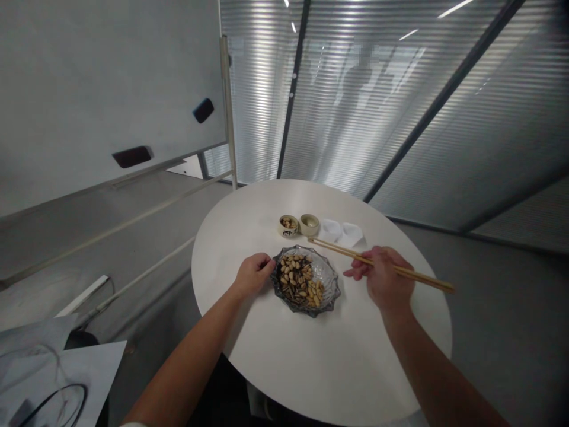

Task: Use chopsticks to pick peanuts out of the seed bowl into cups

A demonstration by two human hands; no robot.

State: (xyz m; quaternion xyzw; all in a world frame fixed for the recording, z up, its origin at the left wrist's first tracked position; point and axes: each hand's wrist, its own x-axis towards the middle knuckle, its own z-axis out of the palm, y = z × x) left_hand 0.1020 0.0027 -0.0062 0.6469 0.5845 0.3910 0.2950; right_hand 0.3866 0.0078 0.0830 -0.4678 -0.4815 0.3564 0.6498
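My right hand (389, 276) is closed around a pair of wooden chopsticks (335, 248). Their tips sit close together just beyond the far rim of a scalloped glass bowl (328, 274); whether anything is pinched there is too small to tell. At the bowl's left edge, my left hand (255, 273) grips the rim with curled fingers. Inside the bowl lie pale nuts that look like pistachios (292, 265), dark striped seeds (291, 292) and tan peanuts (315, 292). Behind it stand a small cup (288, 232) partly filled with nuts and a second cup (309, 231) of the same kind.
Two white square dishes (351, 236) stand right of the cups on the round white table (275, 344). A whiteboard (111, 71) on a frame rises at the left. Papers with a cable (73, 385) lie at lower left. Ribbed glass panels (347, 118) form the background.
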